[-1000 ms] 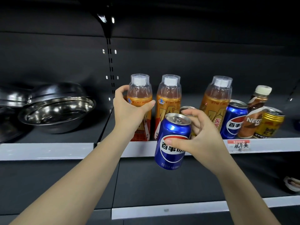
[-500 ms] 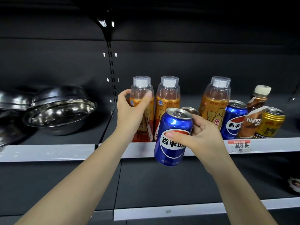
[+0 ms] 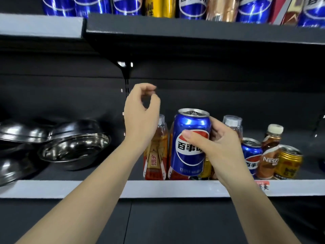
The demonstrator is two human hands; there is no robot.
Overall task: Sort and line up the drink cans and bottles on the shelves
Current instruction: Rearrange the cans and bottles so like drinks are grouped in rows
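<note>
the right hand (image 3: 218, 148) is wrapped around a shiny blue cola can with a red, white and blue round logo (image 3: 190, 141), thumb across the front of the label and fingers curled behind it, holding it upright in the air just in front of the middle black shelf with a pale grey front edge (image 3: 158, 188). the left hand (image 3: 140, 118) hangs higher, above the drinks, gripping nothing, its fingers loosely curled with the thumb near the fingertips

on the middle shelf behind the held can stand clear plastic bottles of orange drink with red and gold labels (image 3: 155, 152), one showing beside the left wrist, others mostly hidden by the can and the right hand. further right sit a second blue cola can (image 3: 251, 155), a brown coffee bottle with a cream cap (image 3: 270, 152) and a short gold can (image 3: 288, 162), packed close together. off to the left, stacked steel bowls (image 3: 73, 148) rest on the neighbouring shelf. the upper black shelf (image 3: 193, 30) carries a row of blue cola cans (image 3: 126, 5) mixed with gold and copper ones

to my eye this is the sorting step: a cola can lifted clear of the mixed row and on its way to its own kind. the next move likely calls for raising it to the upper shelf, finding a gap among the blue cans there, and setting it down upright with the logo facing out, while the free hand steadies or shifts neighbours to make room
</note>
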